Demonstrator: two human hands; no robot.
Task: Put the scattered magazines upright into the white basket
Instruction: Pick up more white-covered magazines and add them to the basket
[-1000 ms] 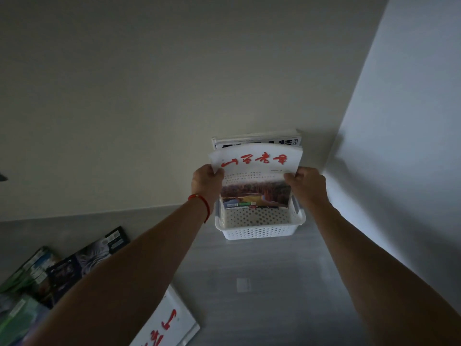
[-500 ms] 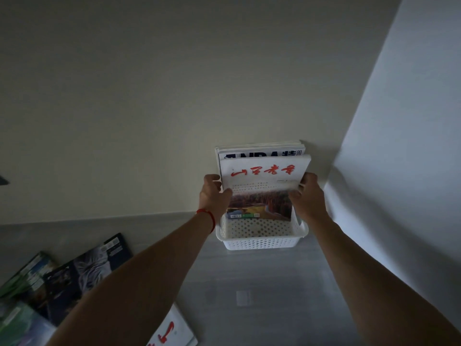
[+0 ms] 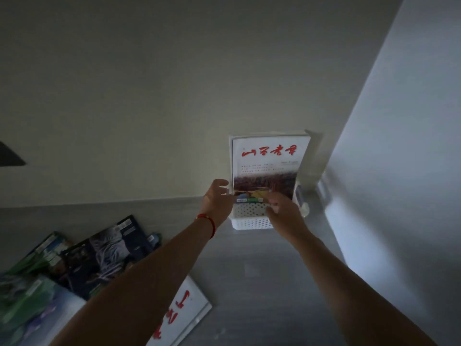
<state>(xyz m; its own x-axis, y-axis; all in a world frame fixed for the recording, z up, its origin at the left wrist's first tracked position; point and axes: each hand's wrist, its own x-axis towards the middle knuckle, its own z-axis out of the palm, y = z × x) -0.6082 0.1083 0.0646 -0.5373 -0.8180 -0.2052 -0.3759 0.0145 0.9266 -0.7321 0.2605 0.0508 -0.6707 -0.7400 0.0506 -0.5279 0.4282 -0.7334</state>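
So the white magazine with red brush lettering now stands upright in the white perforated plastic basket by the wall, lower than half a second ago. The left hand has let go, fingers spread loose beside its edge. The right hand has slid to the bottom front, fingers curled; can't tell if it's still pinching. More glossy magazines lie scattered on the grey floor at left.
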